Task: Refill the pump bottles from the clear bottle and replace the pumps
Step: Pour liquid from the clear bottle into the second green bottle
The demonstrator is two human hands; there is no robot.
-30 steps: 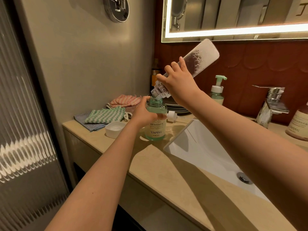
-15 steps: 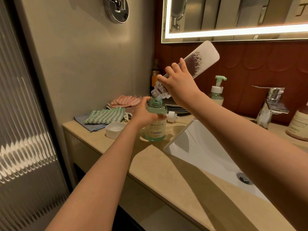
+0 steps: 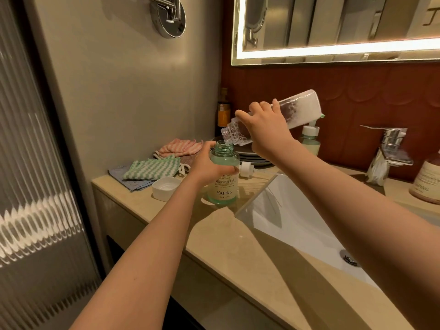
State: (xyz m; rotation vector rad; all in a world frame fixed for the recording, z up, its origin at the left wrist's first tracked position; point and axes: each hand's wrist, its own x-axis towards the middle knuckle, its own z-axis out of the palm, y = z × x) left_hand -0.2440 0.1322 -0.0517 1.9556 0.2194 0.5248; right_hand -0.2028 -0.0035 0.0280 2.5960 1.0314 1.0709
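Observation:
A green YAPING pump bottle [image 3: 223, 179] stands open-necked on the beige counter [image 3: 214, 236], left of the sink. My left hand [image 3: 206, 164] grips it around the shoulder. My right hand [image 3: 264, 129] holds the clear bottle [image 3: 296, 110], tipped with its base up to the right and its mouth just above the green bottle's neck. Foam clings inside the clear bottle. A white pump head [image 3: 246, 168] lies on the counter behind the green bottle. A second green pump bottle [image 3: 309, 141] with its pump fitted stands behind my right wrist.
A white cap [image 3: 164, 187] sits left of the green bottle. Folded cloths [image 3: 154, 167] and stacked plates [image 3: 254, 156] lie at the back left. The white sink [image 3: 297, 222] and chrome tap [image 3: 390, 148] are to the right, with a brown YAPING bottle [image 3: 428, 182] at the far right.
The clear bottle has been lowered to a flatter tilt, its mouth still over the green bottle's neck. My left hand keeps its hold.

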